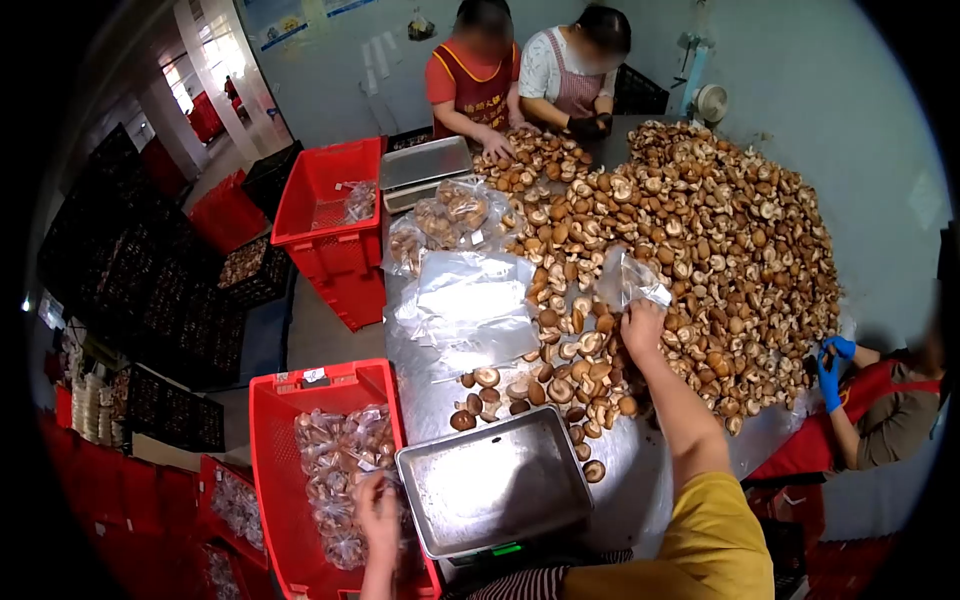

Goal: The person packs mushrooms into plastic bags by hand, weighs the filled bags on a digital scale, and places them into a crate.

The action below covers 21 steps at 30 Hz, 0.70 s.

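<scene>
My left hand (378,512) reaches down into the near red crate (262,450), its fingers curled on a clear bag of mushrooms (396,488). Other bagged mushrooms (325,460) lie packed beside it. Stretched out over the table, my right hand (642,326) is closed on a clear plastic bag (628,278), which spreads over the loose mushrooms (730,260). Between my arms sits a weighing scale with a bare metal tray (495,485); a green display glows at its near edge.
A stack of flat plastic bags (470,300) lies left of the mushroom pile, below several filled bags (445,220). Another metal tray (425,162) and a red crate (330,200) stand beyond. Two people work across the table; blue gloves (830,375) show on a person at right.
</scene>
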Available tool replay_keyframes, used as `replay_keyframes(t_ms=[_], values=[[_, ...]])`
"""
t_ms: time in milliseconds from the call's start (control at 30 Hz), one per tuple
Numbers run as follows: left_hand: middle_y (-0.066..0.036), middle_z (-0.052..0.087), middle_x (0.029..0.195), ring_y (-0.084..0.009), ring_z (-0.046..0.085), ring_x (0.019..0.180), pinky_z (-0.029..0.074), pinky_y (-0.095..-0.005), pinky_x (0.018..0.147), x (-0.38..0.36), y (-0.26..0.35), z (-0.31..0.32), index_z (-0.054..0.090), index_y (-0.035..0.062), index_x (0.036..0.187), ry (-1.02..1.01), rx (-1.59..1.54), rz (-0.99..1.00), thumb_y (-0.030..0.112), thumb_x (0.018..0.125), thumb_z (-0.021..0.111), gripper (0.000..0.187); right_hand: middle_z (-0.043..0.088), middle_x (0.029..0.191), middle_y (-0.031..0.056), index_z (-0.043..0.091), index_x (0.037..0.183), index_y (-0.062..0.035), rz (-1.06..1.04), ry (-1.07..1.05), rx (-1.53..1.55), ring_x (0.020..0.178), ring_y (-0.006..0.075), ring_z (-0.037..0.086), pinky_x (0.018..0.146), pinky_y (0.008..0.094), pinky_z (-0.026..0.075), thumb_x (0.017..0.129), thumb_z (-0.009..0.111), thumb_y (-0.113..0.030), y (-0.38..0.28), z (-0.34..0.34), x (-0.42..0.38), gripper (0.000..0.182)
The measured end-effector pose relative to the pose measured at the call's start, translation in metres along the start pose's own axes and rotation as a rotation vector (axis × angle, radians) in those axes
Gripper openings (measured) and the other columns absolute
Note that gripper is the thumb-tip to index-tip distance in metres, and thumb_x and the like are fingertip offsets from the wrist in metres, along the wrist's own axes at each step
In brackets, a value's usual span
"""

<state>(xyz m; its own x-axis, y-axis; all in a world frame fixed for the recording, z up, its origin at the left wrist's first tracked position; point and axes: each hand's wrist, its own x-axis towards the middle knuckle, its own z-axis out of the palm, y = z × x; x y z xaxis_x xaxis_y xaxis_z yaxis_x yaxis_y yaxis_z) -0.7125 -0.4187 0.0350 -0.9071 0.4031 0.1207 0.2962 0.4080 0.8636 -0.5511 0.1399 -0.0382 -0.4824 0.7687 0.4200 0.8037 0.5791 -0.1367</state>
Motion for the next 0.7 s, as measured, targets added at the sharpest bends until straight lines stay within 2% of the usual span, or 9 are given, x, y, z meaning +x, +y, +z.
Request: replay_keyframes(t_ms=[100,133,200,333,400,467,533,600,700], values=[[-0.009,0.068,0.104,-0.0164,0.062,0.098,0.048,-0.0295,0.091,-0.024,0.071,0.047,0.061,-0.0026,0.115,-0.299,-0.459,-0.184,0.008,0.096,0.056,0.022,0.062,0.092,0.0146,0.062,0.090,-0.0008,-0.026,0.136,0.488,0.090,0.0337,0.055,0.083,0.0416,0.042,0.082,0.063,-0.010,-0.013,-0.051,-0.034,0.012],[-0.011,0.066,0.110,-0.0172,0.062,0.103,0.049,-0.0297,0.092,-0.028,0.092,0.064,0.058,-0.0042,0.121,-0.478,-0.532,-0.237,0.006,0.098,0.054,0.026,0.064,0.084,0.0106,0.062,0.090,-0.0039,0.019,0.149,0.690,0.085,0.0297,0.059,0.076,0.0378,0.044,0.083,0.064,-0.010,-0.016,-0.065,-0.048,0.009],[-0.014,0.060,0.125,-0.0211,0.060,0.111,0.049,-0.0307,0.092,-0.032,0.111,0.108,0.046,-0.0022,0.134,-0.743,-0.719,-0.335,0.002,0.098,0.050,0.037,0.064,0.080,0.0072,0.061,0.092,-0.0028,0.427,-0.157,1.079,0.080,0.0215,0.060,0.068,0.0306,0.044,0.086,0.063,-0.010,-0.025,-0.112,-0.078,0.010],[-0.014,0.047,0.140,-0.0209,0.051,0.124,0.046,-0.0330,0.098,-0.044,0.146,0.189,0.030,0.0007,0.146,-0.883,-0.870,-0.481,0.008,0.099,0.050,0.051,0.066,0.089,0.0064,0.060,0.096,-0.0022,0.524,-0.292,1.306,0.088,0.0147,0.060,0.070,0.0252,0.045,0.089,0.061,-0.010,-0.010,-0.149,-0.128,0.010],[-0.013,0.047,0.139,-0.0205,0.051,0.123,0.046,-0.0330,0.098,-0.055,0.155,0.223,0.024,0.0028,0.148,-0.844,-0.955,-0.378,0.009,0.099,0.052,0.058,0.065,0.100,0.0109,0.060,0.101,-0.0014,0.193,-0.163,1.206,0.094,0.0198,0.062,0.077,0.0288,0.048,0.089,0.060,-0.007,-0.006,-0.164,-0.150,0.013],[-0.012,0.052,0.132,-0.0189,0.056,0.115,0.048,-0.0305,0.093,-0.066,0.168,0.244,0.024,0.0041,0.148,-0.803,-1.000,-0.457,0.010,0.098,0.054,0.059,0.063,0.109,0.0124,0.061,0.103,-0.0031,-0.068,-0.388,0.909,0.098,0.0253,0.062,0.084,0.0338,0.050,0.087,0.062,-0.005,-0.008,-0.201,-0.174,0.016],[-0.010,0.058,0.121,-0.0167,0.062,0.100,0.052,-0.0276,0.083,-0.077,0.177,0.250,0.028,0.0049,0.143,-0.850,-0.983,-0.546,0.012,0.099,0.053,0.052,0.063,0.109,0.0123,0.062,0.104,-0.0042,-0.519,-0.458,1.053,0.099,0.0298,0.062,0.086,0.0393,0.050,0.084,0.066,-0.004,-0.012,-0.235,-0.178,0.020],[-0.008,0.064,0.109,-0.0166,0.064,0.095,0.054,-0.0298,0.082,-0.083,0.180,0.255,0.051,0.0032,0.125,-0.690,-1.011,-0.737,0.014,0.098,0.054,0.028,0.064,0.107,0.0110,0.062,0.104,-0.0041,-0.542,-0.576,1.016,0.099,0.0296,0.062,0.087,0.0399,0.050,0.083,0.069,-0.004,0.001,-0.246,-0.182,0.022],[-0.012,0.069,0.096,-0.0218,0.068,0.086,0.055,-0.0332,0.083,-0.092,0.167,0.250,0.058,0.0002,0.110,-0.593,-0.989,-0.750,0.013,0.100,0.047,0.020,0.066,0.099,0.0136,0.063,0.099,-0.0017,-0.310,-0.277,0.951,0.087,0.0286,0.066,0.077,0.0365,0.053,0.082,0.063,-0.001,0.041,-0.234,-0.183,0.017]])
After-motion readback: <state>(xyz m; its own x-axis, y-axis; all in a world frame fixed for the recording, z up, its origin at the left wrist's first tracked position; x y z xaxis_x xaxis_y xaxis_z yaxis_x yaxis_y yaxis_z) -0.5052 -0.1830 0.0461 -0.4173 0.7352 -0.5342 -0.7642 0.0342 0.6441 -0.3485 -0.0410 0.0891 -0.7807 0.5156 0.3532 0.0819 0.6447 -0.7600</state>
